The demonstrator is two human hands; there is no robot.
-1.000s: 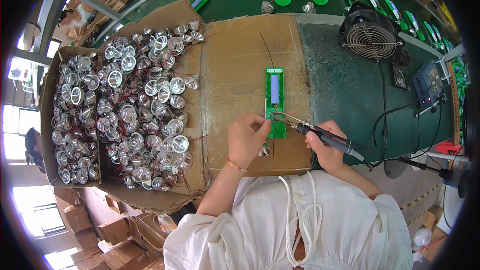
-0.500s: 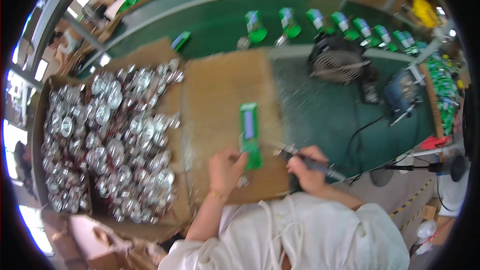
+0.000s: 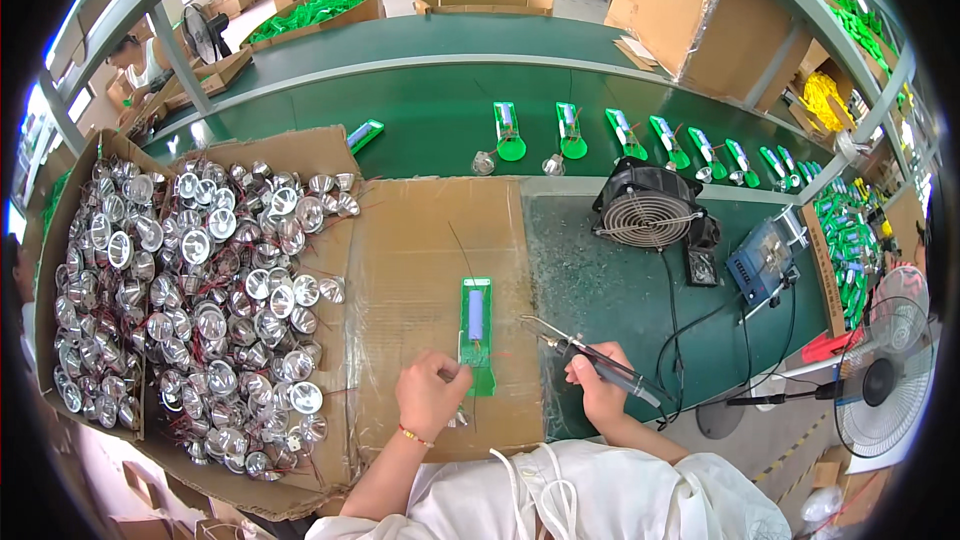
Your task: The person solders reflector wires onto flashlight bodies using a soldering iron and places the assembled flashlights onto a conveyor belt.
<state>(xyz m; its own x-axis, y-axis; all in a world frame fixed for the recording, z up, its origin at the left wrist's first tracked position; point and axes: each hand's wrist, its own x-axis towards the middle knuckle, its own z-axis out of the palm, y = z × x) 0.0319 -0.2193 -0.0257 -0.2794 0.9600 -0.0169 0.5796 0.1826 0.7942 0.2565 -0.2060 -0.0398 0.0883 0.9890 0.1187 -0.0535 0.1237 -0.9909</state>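
A green plastic lamp housing (image 3: 480,380) lies on the cardboard sheet in front of me, with a lilac cylindrical battery (image 3: 476,315) in its upper part and thin wires at it. My left hand (image 3: 430,392) is closed in a pinch beside the housing's lower left edge. Whatever its fingers hold is hidden. Just below that hand a small shiny piece (image 3: 459,417) partly shows. To the right, my right hand (image 3: 601,386) is closed round the dark handle of a soldering iron (image 3: 622,374). The iron's thin tip points up and left, apart from the housing.
A cardboard box (image 3: 345,340) full of silvery reflector cups (image 3: 222,325) stands left. Several housings (image 3: 511,147) line the green bench behind. A black fan (image 3: 645,210) and a blue soldering station (image 3: 762,258) with cables stand right. A white fan (image 3: 885,380) is far right.
My view has tilted up, so the bench sits lower and more background shows. The iron's tip appears slightly farther from the housing. My left hand stays beside the housing, still pinched.
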